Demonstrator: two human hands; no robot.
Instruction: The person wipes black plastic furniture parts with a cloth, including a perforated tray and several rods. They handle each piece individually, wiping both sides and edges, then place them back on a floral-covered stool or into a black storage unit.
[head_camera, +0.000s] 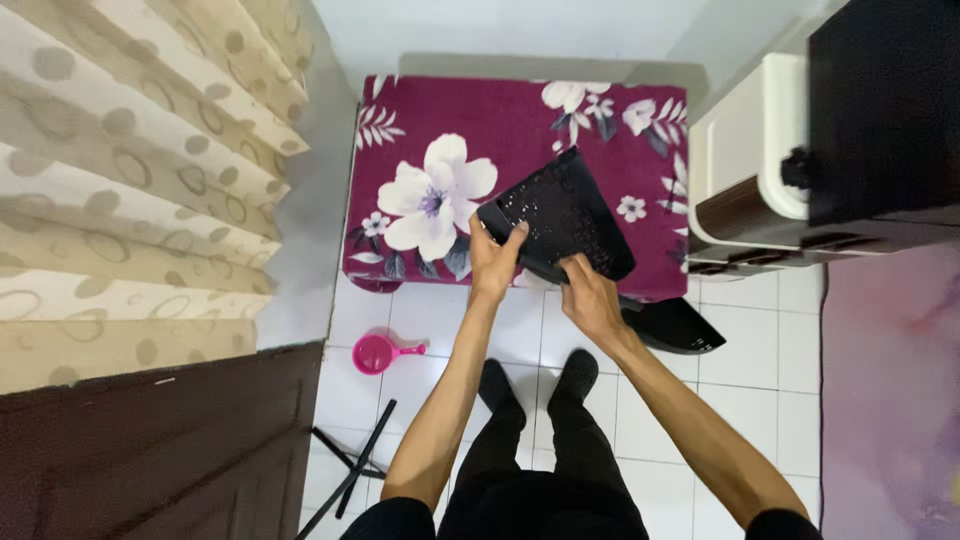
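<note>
1. The left hand (493, 262) has its grip pinched on the near left edge of a black speckled cloth (560, 215), thumb on top and fingers curled under the fold.
2. The right hand (588, 292) has its grip closed on the near lower edge of the same cloth, just beside the left hand.
3. The cloth is held folded above the near edge of a bed with a maroon floral cover (480, 130); whether its far end rests on the cover or hangs just clear cannot be told.
4. A second dark piece of fabric (678, 326) lies on the white tiled floor (745, 350) just right of the right wrist, partly under the bed's edge.
5. The person's black-socked feet (578, 372) stand on the tiles below the hands, close to the bed.
6. A small pink scoop with a handle (378, 353) lies on the floor to the left, near the bed's corner.
7. Thin black rods (355, 465) lie crossed on the tiles further back on the left.
8. A beige patterned curtain (130, 180) fills the left side, with a dark brown panel (150, 450) below it.
9. A white and brown cabinet (745, 170) stands close against the bed's right side, narrowing the room there.
10. A purple mat (890, 390) covers the floor at far right.
</note>
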